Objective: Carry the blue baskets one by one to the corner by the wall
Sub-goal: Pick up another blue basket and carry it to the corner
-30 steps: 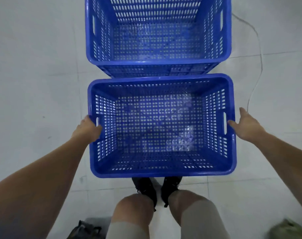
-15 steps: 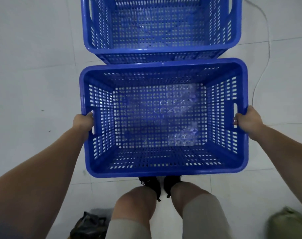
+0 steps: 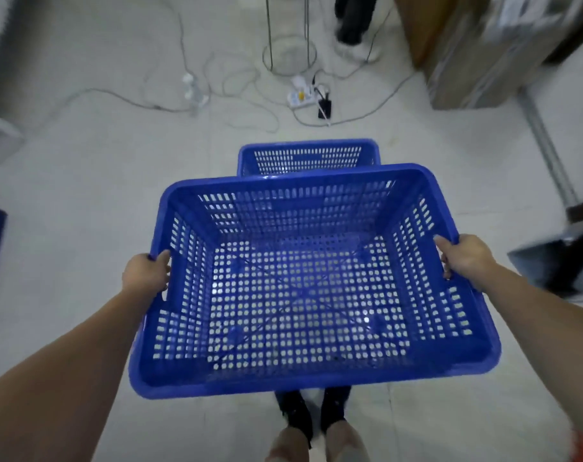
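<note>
Basket [image 3: 316,378], blue and empty, hangs in the air above the person's shoes [image 3: 311,411], with the left hand [image 3: 146,273] and right hand [image 3: 463,261] each closing their grip on a side handle. Just beyond it a second basket [image 3: 308,155] stands on the floor [image 3: 83,181], and farther on lie loose cables [image 3: 236,85], a power strip [image 3: 303,96], a metal stand [image 3: 288,51] and a cardboard box [image 3: 476,61].

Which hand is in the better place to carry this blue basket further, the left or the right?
Neither alone: the basket is wide, so both seem needed. The left hand grips the left rim and the right hand grips the right rim, on opposite sides. The basket sits tilted, its right side higher.
</note>
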`<move>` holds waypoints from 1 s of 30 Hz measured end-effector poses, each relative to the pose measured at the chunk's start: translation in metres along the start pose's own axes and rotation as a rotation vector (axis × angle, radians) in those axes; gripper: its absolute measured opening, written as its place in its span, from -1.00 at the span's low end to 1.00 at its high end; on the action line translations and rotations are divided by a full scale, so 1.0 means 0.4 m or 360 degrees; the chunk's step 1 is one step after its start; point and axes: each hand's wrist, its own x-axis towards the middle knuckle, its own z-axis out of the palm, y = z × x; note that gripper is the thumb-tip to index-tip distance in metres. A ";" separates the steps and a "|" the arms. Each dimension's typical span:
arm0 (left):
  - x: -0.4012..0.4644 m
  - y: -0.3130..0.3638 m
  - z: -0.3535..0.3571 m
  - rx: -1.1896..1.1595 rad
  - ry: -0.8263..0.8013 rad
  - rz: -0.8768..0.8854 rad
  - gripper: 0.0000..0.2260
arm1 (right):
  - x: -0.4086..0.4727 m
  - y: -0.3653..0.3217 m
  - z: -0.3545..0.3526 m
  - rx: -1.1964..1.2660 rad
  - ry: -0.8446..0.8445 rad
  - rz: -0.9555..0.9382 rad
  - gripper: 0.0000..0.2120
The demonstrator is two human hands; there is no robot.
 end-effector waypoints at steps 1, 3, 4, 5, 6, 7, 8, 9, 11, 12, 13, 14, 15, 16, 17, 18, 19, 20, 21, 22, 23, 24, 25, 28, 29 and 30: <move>-0.026 0.044 -0.052 0.0070 0.0028 0.0063 -0.62 | -0.034 -0.041 -0.049 -0.0063 0.0023 -0.0051 -0.56; -0.079 0.136 -0.155 0.0249 0.0109 0.0216 -0.60 | -0.097 -0.124 -0.153 -0.0214 0.0089 -0.0154 -0.47; -0.108 0.185 -0.208 0.0353 0.0123 0.0295 -0.61 | -0.127 -0.164 -0.206 -0.0266 0.0116 -0.0204 -0.43; -0.143 0.228 -0.258 0.0469 0.0128 0.0389 -0.63 | -0.159 -0.201 -0.257 -0.0318 0.0158 -0.0240 -0.41; -0.189 0.279 -0.324 0.0625 0.0141 0.0505 -0.66 | -0.205 -0.247 -0.316 -0.0386 0.0216 -0.0290 -0.42; -0.226 0.321 -0.378 0.0816 0.0149 0.0604 -0.68 | -0.232 -0.281 -0.368 -0.0482 0.0205 -0.0305 -0.47; -0.247 0.357 -0.413 0.1003 0.0168 0.0684 -0.67 | -0.239 -0.306 -0.407 -0.0599 0.0143 -0.0318 -0.53; -0.279 0.397 -0.466 0.1151 0.0201 0.0744 -0.65 | -0.253 -0.334 -0.459 -0.0672 0.0116 -0.0361 -0.53; -0.359 0.460 -0.563 0.1473 0.0266 0.0772 -0.59 | -0.311 -0.394 -0.563 -0.0612 0.0090 -0.0422 -0.39; -0.385 0.491 -0.612 0.1597 0.0315 0.0808 -0.57 | -0.332 -0.427 -0.618 -0.0556 0.0113 -0.0488 -0.34; -0.416 0.519 -0.664 0.1677 0.0382 0.0824 -0.58 | -0.363 -0.464 -0.674 -0.0540 0.0140 -0.0548 -0.33; -0.438 0.541 -0.715 0.1697 0.0431 0.0840 -0.58 | -0.395 -0.500 -0.721 -0.0519 0.0170 -0.0622 -0.35; -0.461 0.560 -0.764 0.1703 0.0473 0.0857 -0.59 | -0.429 -0.535 -0.764 -0.0502 0.0193 -0.0695 -0.37; -0.480 0.577 -0.808 0.1676 0.0514 0.0857 -0.60 | -0.465 -0.567 -0.798 -0.0466 0.0208 -0.0760 -0.40; -0.495 0.586 -0.848 0.1645 0.0562 0.0840 -0.60 | -0.498 -0.596 -0.828 -0.0438 0.0225 -0.0808 -0.43; -0.512 0.595 -0.883 0.1591 0.0627 0.0826 -0.61 | -0.532 -0.625 -0.854 -0.0437 0.0273 -0.0860 -0.44; -0.519 0.600 -0.917 0.1536 0.0689 0.0829 -0.62 | -0.565 -0.651 -0.874 -0.0437 0.0337 -0.0895 -0.46; -0.516 0.605 -0.949 0.1480 0.0737 0.0831 -0.64 | -0.597 -0.675 -0.888 -0.0433 0.0399 -0.0922 -0.48; -0.510 0.609 -0.978 0.1433 0.0786 0.0824 -0.67 | -0.623 -0.699 -0.898 -0.0419 0.0433 -0.0944 -0.49; -0.502 0.608 -1.003 0.1387 0.0824 0.0830 -0.68 | -0.642 -0.721 -0.902 -0.0401 0.0432 -0.0958 -0.48; -0.505 0.604 -1.027 0.1342 0.0849 0.0809 -0.66 | -0.664 -0.742 -0.903 -0.0415 0.0424 -0.0966 -0.47; -0.508 0.598 -1.050 0.1291 0.0858 0.0793 -0.62 | -0.684 -0.762 -0.900 -0.0431 0.0431 -0.0977 -0.47; -0.512 0.589 -1.071 0.1234 0.0869 0.0816 -0.55 | -0.696 -0.782 -0.894 -0.0419 0.0435 -0.0975 -0.49; -0.514 0.564 -1.121 0.1176 0.0868 0.0738 -0.53 | -0.714 -0.849 -0.852 -0.0342 0.0443 -0.1000 -0.57; -0.508 0.553 -1.136 0.1152 0.0890 0.0708 -0.56 | -0.716 -0.872 -0.833 -0.0332 0.0436 -0.1010 -0.59; -0.494 0.543 -1.152 0.1208 0.0921 0.0697 -0.54 | -0.718 -0.895 -0.813 -0.0330 0.0420 -0.1016 -0.60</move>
